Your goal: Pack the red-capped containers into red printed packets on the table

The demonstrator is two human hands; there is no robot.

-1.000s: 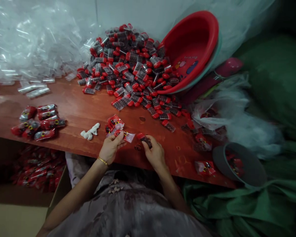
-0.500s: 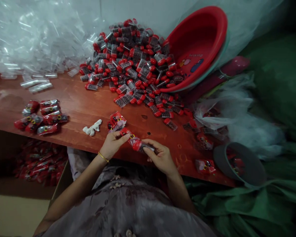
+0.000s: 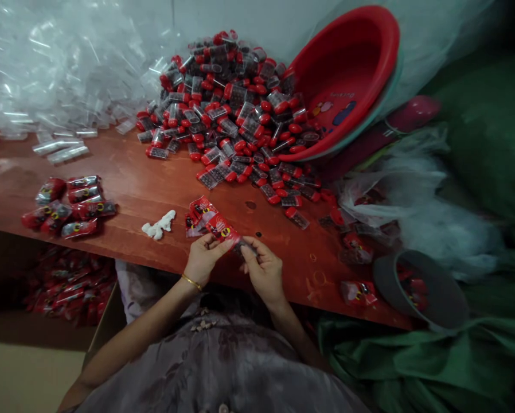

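My left hand [image 3: 206, 259], with a gold bracelet at its wrist, pinches a red printed plastic sleeve [image 3: 219, 227] between thumb and fingers. My right hand [image 3: 265, 272] is closed on a small clear container with dark contents [image 3: 245, 245], partly covered by its fingers. The container meets the sleeve's lower right end; how far it sits inside I cannot tell. Just beyond the left hand lies a small stack of red printed sleeves [image 3: 195, 215], which the held sleeve's upper end overlaps. White crumpled material [image 3: 158, 225] rests to the left of it.
A heap of red-capped containers [image 3: 231, 115] leans against a tilted red basin [image 3: 347, 34]. Several wrapped pieces [image 3: 82, 211] lie at left, with a box of more [image 3: 74, 292] below. Clear sleeves [image 3: 59, 74] pile at the back left. A grey bowl [image 3: 384, 281] stands at right.
Both hands have come closer together, the right one moving left. More of the red sleeve shows above the left hand, and less of the container is visible.
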